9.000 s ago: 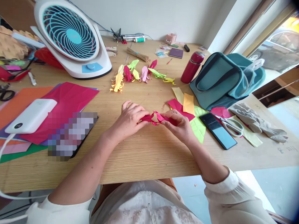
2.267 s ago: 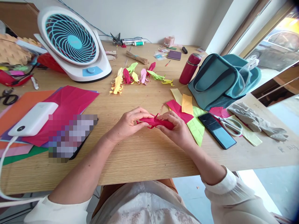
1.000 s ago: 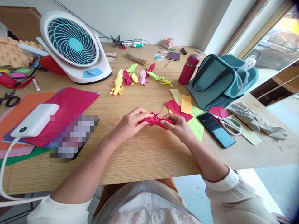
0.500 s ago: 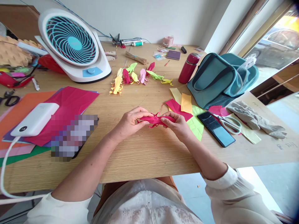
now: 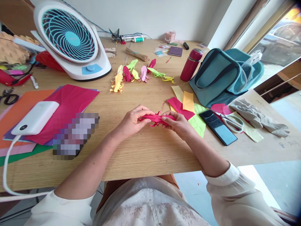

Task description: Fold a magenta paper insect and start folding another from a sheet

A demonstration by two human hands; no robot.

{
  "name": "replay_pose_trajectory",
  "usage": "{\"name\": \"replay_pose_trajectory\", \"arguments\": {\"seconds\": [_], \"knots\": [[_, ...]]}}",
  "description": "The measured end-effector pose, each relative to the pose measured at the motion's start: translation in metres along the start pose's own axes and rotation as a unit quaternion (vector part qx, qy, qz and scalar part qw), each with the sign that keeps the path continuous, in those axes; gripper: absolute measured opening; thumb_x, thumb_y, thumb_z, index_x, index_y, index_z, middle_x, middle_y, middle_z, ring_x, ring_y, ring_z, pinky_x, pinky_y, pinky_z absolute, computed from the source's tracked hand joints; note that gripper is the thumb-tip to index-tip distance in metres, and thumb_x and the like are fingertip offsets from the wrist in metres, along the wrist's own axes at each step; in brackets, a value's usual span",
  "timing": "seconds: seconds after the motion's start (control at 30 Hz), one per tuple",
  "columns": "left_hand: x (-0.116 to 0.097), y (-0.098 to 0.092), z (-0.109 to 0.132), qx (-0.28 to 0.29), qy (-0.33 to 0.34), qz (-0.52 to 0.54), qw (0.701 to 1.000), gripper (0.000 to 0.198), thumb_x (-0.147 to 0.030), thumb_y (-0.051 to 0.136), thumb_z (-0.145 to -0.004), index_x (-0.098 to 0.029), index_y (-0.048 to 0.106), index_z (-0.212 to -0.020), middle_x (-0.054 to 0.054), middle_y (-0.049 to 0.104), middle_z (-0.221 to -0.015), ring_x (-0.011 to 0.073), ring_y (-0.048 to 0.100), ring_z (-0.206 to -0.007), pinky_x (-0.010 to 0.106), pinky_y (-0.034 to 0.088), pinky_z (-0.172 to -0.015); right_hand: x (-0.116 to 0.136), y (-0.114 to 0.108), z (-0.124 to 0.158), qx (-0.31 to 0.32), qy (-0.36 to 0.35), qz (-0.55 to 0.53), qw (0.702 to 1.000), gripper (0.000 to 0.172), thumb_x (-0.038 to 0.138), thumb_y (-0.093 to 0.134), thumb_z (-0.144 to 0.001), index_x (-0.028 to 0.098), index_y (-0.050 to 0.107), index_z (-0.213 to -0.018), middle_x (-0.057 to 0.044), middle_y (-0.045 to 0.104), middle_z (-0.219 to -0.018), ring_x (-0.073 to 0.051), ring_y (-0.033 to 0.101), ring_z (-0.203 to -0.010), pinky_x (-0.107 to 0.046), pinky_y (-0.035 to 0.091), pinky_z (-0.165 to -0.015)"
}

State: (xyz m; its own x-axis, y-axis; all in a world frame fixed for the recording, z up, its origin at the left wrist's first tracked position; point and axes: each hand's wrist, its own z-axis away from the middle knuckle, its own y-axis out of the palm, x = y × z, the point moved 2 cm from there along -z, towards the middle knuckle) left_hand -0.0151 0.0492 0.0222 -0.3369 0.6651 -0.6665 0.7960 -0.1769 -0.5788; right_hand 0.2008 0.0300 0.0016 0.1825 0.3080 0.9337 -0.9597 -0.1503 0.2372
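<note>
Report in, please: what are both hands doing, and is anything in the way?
Left hand: pinching one side of folded red paper. Right hand: pinching the other. Loose red sheet close beyond right hand, not blocking.

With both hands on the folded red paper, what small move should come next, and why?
Probably the right hand should press its thumb lightly along the folded red paper: that thumb rests on top, while the left hand pinches the other end and could anchor it. Thin points stick out near the middle, so gentle pressure seems wise.
</note>
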Motion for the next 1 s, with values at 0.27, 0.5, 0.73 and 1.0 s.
{"name": "replay_pose_trajectory", "arguments": {"seconds": [0.27, 0.5, 0.73, 1.0], "knots": [[-0.002, 0.001, -0.001, -0.009, -0.021, 0.000, 1.000, 0.023, -0.018, 0.064, -0.092, -0.021, 0.074, -0.112, 0.007, 0.070, -0.109, 0.0184, 0.068, -0.104, 0.030, 0.055, -0.090, -0.001, 0.004, 0.002, -0.003, 0.009, -0.034, 0.999, 0.049, 0.050, 0.095, -0.056, 0.023, 0.066, -0.085, 0.001, 0.073, -0.077, -0.013, 0.067, -0.065, -0.026, 0.056, -0.065], [-0.004, 0.003, 0.000, -0.006, -0.030, 0.006, 1.000, 0.024, -0.016, 0.064, -0.091, -0.020, 0.074, -0.112, 0.008, 0.069, -0.111, 0.0194, 0.067, -0.107, 0.030, 0.055, -0.091, -0.006, 0.002, 0.001, 0.010, 0.022, -0.054, 0.998, 0.047, 0.049, 0.094, -0.059, 0.024, 0.067, -0.087, 0.000, 0.074, -0.079, -0.013, 0.068, -0.067, -0.026, 0.057, -0.065], [0.002, 0.004, 0.000, -0.017, -0.080, 0.052, 0.995, 0.026, -0.016, 0.065, -0.089, -0.019, 0.074, -0.113, 0.009, 0.069, -0.114, 0.0198, 0.066, -0.110, 0.034, 0.054, -0.097, 0.003, 0.006, 0.006, 0.024, -0.005, -0.034, 0.999, 0.046, 0.045, 0.091, -0.067, 0.024, 0.065, -0.098, 0.002, 0.071, -0.081, -0.011, 0.066, -0.067, -0.026, 0.055, -0.069], [0.014, 0.005, 0.002, -0.016, -0.146, 0.132, 0.980, 0.027, -0.022, 0.068, -0.088, -0.017, 0.073, -0.114, 0.010, 0.072, -0.117, 0.0211, 0.069, -0.108, 0.035, 0.056, -0.095, 0.002, 0.004, 0.004, 0.015, -0.030, -0.050, 0.998, 0.039, 0.045, 0.091, -0.068, 0.019, 0.072, -0.089, -0.001, 0.071, -0.076, -0.013, 0.066, -0.072, -0.027, 0.056, -0.073]]}}
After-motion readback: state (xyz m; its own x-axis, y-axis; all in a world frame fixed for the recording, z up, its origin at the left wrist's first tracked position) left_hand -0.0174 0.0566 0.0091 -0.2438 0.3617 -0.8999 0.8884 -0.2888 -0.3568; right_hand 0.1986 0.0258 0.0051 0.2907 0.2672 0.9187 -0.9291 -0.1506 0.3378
